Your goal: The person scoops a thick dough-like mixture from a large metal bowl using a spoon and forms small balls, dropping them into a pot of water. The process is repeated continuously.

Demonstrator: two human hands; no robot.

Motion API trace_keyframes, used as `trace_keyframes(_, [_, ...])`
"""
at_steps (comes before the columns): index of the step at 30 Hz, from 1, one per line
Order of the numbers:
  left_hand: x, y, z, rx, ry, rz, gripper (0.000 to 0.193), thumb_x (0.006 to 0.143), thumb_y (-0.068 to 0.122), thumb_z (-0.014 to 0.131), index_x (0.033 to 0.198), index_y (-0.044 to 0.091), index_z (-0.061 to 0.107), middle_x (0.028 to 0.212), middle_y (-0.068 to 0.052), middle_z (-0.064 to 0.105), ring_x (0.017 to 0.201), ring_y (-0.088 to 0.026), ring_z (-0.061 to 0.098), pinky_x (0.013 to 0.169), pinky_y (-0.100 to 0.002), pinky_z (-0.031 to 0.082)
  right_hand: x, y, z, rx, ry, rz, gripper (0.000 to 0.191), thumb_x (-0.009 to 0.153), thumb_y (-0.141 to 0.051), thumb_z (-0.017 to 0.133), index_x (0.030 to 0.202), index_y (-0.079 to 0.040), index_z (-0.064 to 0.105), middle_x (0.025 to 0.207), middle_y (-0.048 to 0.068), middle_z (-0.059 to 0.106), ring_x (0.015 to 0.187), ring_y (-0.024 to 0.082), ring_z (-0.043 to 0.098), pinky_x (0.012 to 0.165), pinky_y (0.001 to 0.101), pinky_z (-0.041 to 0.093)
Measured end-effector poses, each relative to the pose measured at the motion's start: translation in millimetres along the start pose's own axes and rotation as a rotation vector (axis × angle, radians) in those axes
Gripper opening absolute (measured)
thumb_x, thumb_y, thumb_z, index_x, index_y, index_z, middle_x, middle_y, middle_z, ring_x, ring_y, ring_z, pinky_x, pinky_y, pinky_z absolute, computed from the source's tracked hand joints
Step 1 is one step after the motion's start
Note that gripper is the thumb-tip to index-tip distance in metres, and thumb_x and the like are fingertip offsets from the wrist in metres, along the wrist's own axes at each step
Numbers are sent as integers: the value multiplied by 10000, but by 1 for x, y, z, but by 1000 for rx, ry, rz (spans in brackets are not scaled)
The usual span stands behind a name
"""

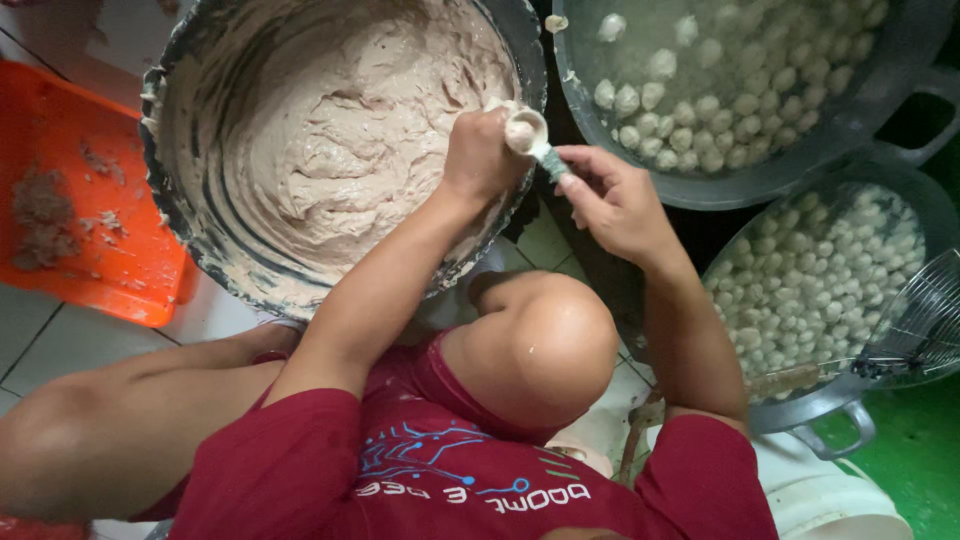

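Spoon (535, 140) pinched in right hand (615, 200), touching paste-clenching left hand (480, 150), over basin (175, 200).

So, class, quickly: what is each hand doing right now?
Left hand: closed, squeezing out a paste ball.
Right hand: closed on a spoon under the ball.

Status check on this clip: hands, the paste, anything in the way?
Left hand fisted, squeezing a paste ball out on top. Right hand holds spoon at the ball. Paste basin beneath, ball-filled pots right. Nothing blocking.
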State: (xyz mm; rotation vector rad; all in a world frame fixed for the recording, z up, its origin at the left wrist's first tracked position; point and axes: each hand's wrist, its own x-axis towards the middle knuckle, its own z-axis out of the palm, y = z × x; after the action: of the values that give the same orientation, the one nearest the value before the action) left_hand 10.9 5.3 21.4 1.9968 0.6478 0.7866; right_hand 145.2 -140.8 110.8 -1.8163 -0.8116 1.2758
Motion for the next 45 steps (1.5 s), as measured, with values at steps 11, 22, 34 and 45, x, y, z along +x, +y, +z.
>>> trace_keyframes(11, [-1, 2, 11, -12, 36, -124, 149, 779, 139, 774, 837, 46, 673, 774, -205, 706, 723, -400, 715, 645, -452, 570, -3, 12, -8, -245, 91, -182, 390, 1047, -63, 616, 1437, -56, 614, 953, 28, 677, 745, 68, 574, 661, 242, 497])
trace_keyframes(22, [-9, 0, -1, 387, -36, -374, 399, 801, 448, 768, 846, 52, 772, 864, -296, 679, 790, -477, 679, 709, -559, 551, 11, 15, -32, -349, 292, -146, 415, 1051, -94, 635, 1465, -87, 616, 954, 76, 670, 751, 133, 590, 665, 283, 494])
trace_keyframes(34, [-13, -17, -26, 469, -243, 19, 314, 906, 231, 629, 656, 55, 698, 724, -217, 674, 721, -421, 685, 643, -534, 547, 36, 53, -40, -584, 333, -378, 350, 1068, -160, 640, 1368, 21, 658, 1242, 238, 710, 1104, 325, 698, 983, 376, 528])
trace_keyframes(45, [-49, -60, -169, 749, -63, -681, 321, 846, 247, 619, 1070, 64, 757, 1122, -221, 725, 984, -394, 728, 792, -542, 588, 106, 43, -50, -649, 151, -349, 425, 1048, -211, 687, 1370, 60, 629, 1189, 229, 693, 1056, 253, 664, 922, 365, 502])
